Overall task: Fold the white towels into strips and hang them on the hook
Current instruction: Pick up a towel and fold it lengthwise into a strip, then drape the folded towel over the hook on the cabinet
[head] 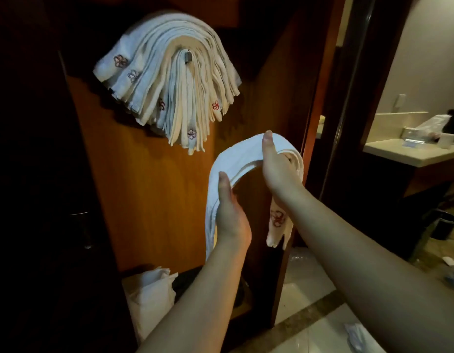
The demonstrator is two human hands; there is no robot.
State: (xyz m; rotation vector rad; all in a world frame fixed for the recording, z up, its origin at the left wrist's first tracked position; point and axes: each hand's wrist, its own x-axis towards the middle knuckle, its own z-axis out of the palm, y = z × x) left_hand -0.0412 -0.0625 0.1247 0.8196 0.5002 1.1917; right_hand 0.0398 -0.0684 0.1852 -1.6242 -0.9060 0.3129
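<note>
A white towel folded into a long strip arches between my two hands, below and right of the hook. My left hand grips its left half, thumb on top, and that end hangs down behind my wrist. My right hand grips the top of the arch with its thumb pointing up. The towel's right end, with a red flower emblem, dangles beside my right forearm. Several folded white towels are draped in a thick bundle over a small metal hook on the wooden panel.
The wooden panel fills the middle, with a dark door and handle to the left. A white bag sits at the panel's foot. To the right are a door frame, a counter with items, and a tiled floor.
</note>
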